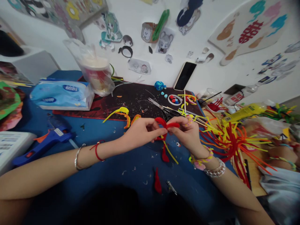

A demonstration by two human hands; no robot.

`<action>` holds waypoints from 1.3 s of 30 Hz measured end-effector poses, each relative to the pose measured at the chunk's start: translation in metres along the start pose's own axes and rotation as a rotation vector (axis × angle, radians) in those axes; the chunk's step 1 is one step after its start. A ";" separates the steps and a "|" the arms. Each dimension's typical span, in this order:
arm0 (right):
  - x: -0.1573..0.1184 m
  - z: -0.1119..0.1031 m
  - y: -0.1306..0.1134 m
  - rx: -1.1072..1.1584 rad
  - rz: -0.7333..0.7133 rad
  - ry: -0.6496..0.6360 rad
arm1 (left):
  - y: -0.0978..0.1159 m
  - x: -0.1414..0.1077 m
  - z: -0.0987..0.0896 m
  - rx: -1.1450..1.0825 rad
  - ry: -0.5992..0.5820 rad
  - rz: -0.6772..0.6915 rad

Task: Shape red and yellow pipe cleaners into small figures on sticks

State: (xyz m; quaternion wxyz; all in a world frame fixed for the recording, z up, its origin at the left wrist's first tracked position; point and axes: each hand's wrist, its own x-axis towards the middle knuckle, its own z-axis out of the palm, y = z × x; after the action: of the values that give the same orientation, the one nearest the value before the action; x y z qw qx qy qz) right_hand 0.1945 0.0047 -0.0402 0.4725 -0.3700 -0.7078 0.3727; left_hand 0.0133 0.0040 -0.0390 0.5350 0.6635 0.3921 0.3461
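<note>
A red fuzzy piece (160, 122) with loops is pinched between both hands above the blue table mat (105, 178). My left hand (144, 130) grips it from the left, fingers closed. On the other side, my right hand (186, 131) holds its right loop between thumb and fingers. A thin yellow stem (171, 153) and a red petal-shaped part (165, 155) hang or lie just below the hands; whether they are attached is unclear. Nearer the front lie a loose red piece (157, 182) and a metal clip (172, 187). Scissors (157, 103) lie behind the hands.
A blue glue gun (50, 137) and tissue pack (62, 94) are at left, with a bagged cup (96, 73) behind. A phone (185, 76) leans on the wall. Red, orange and yellow fuzzy stems (232, 140) spread at right, near another person's arm (281, 156).
</note>
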 end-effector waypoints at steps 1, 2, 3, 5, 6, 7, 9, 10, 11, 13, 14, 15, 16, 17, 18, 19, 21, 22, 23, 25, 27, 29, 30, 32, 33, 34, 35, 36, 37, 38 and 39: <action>0.000 0.000 0.000 0.028 0.023 -0.004 | 0.000 0.001 -0.001 -0.005 0.048 0.008; 0.000 0.000 0.000 0.051 0.047 -0.009 | -0.001 0.002 -0.001 -0.024 0.089 0.030; 0.001 0.000 0.001 0.068 0.069 -0.012 | -0.001 0.002 -0.002 -0.052 0.110 0.059; 0.002 -0.001 0.003 0.096 0.109 -0.007 | -0.001 0.003 -0.003 -0.096 0.102 0.116; 0.003 -0.001 0.005 0.113 0.128 -0.002 | -0.001 0.002 -0.004 -0.105 0.084 0.140; 0.003 -0.001 0.006 0.132 0.143 0.001 | -0.001 0.002 -0.004 -0.099 0.071 0.161; 0.004 -0.001 0.008 0.173 0.167 0.004 | -0.002 0.001 -0.004 -0.070 0.079 0.185; 0.005 -0.002 0.008 0.188 0.173 0.001 | -0.002 0.001 -0.005 -0.073 0.094 0.194; 0.005 -0.002 0.008 0.198 0.175 -0.005 | -0.002 0.001 -0.004 -0.091 0.105 0.199; 0.005 -0.002 0.007 0.200 0.178 -0.020 | -0.002 0.002 -0.004 -0.157 0.083 0.188; 0.005 -0.002 0.007 0.192 0.179 -0.028 | -0.002 0.002 -0.004 -0.196 0.053 0.175; 0.006 -0.002 0.006 0.182 0.180 -0.034 | -0.002 0.002 -0.003 -0.225 0.018 0.162; 0.006 -0.002 0.006 0.172 0.180 -0.040 | -0.002 0.002 -0.003 -0.242 -0.013 0.148; 0.006 -0.002 0.006 0.164 0.181 -0.046 | -0.002 0.002 -0.003 -0.250 -0.028 0.135; 0.007 -0.002 0.006 0.158 0.181 -0.052 | -0.003 0.003 -0.002 -0.252 -0.023 0.123; 0.007 -0.003 0.005 0.154 0.183 -0.059 | -0.003 0.003 -0.002 -0.248 -0.008 0.113; 0.007 -0.004 0.005 0.154 0.192 -0.073 | -0.005 0.003 -0.003 -0.237 0.019 0.105; 0.007 -0.004 0.004 0.155 0.197 -0.079 | -0.005 0.003 -0.004 -0.242 0.021 0.107; 0.007 -0.004 0.003 0.158 0.203 -0.087 | -0.005 0.004 -0.004 -0.260 0.016 0.108; 0.007 -0.005 0.000 0.165 0.217 -0.112 | -0.006 0.005 -0.005 -0.314 0.012 0.093; 0.006 -0.006 -0.002 0.179 0.234 -0.149 | -0.005 0.005 -0.005 -0.335 0.017 0.066; 0.005 -0.006 -0.003 0.199 0.255 -0.186 | -0.004 0.006 -0.004 -0.332 0.005 0.042; 0.005 -0.006 -0.003 0.206 0.261 -0.197 | -0.004 0.006 -0.003 -0.346 -0.013 0.037; 0.004 -0.006 -0.002 0.211 0.263 -0.206 | -0.003 0.007 -0.002 -0.415 -0.046 0.034; 0.004 -0.006 -0.001 0.210 0.259 -0.205 | -0.003 0.007 -0.002 -0.452 -0.055 0.042; 0.004 -0.006 -0.001 0.209 0.255 -0.205 | -0.003 0.007 -0.003 -0.477 -0.059 0.057; 0.004 -0.006 -0.001 0.209 0.251 -0.209 | -0.003 0.007 -0.003 -0.483 -0.064 0.073; 0.004 -0.006 -0.001 0.209 0.250 -0.216 | -0.003 0.007 -0.004 -0.471 -0.072 0.088; 0.004 -0.007 -0.002 0.209 0.250 -0.225 | -0.003 0.007 -0.005 -0.445 -0.084 0.103; 0.004 -0.007 -0.003 0.207 0.249 -0.233 | -0.003 0.007 -0.006 -0.412 -0.091 0.112; 0.004 -0.007 -0.003 0.201 0.247 -0.239 | -0.003 0.006 -0.007 -0.381 -0.090 0.116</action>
State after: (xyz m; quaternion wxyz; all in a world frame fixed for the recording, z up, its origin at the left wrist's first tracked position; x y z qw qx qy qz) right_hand 0.1991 0.0082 -0.0337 0.3704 -0.3579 -0.6674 0.5378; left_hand 0.0098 0.0131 -0.0401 0.6469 0.5866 0.2563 0.4144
